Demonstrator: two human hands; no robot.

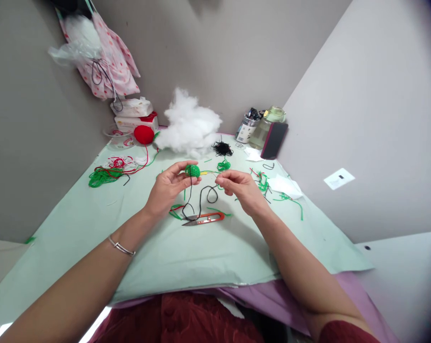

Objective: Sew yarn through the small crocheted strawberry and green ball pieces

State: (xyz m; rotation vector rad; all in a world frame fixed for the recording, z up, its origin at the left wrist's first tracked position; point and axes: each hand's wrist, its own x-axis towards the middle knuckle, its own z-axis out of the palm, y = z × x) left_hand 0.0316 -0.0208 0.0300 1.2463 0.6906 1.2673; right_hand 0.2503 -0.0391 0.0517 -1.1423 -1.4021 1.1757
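Note:
My left hand (pixel 169 186) pinches a small green crocheted ball (pixel 192 171) between thumb and fingers. Black yarn (pixel 200 202) runs down from the ball, loops over the table and rises toward my right hand (pixel 237 185). The fingers of my right hand are pinched together, to the right of the ball, at the end of the black yarn; a thin needle seems to show at the fingertips, too fine to make out surely. Below both hands, orange-handled thread snips (pixel 204 219) lie on the table beside green yarn scraps.
White stuffing (pixel 190 124) is heaped at the back. A red yarn ball (pixel 144 135), tissue packs (pixel 135 123) and tangled green yarn (pixel 106 176) lie left. Back right stand a pen holder (pixel 246 129), a bottle (pixel 260 133) and a phone (pixel 274 140); yarn scraps (pixel 262 182) lie nearer.

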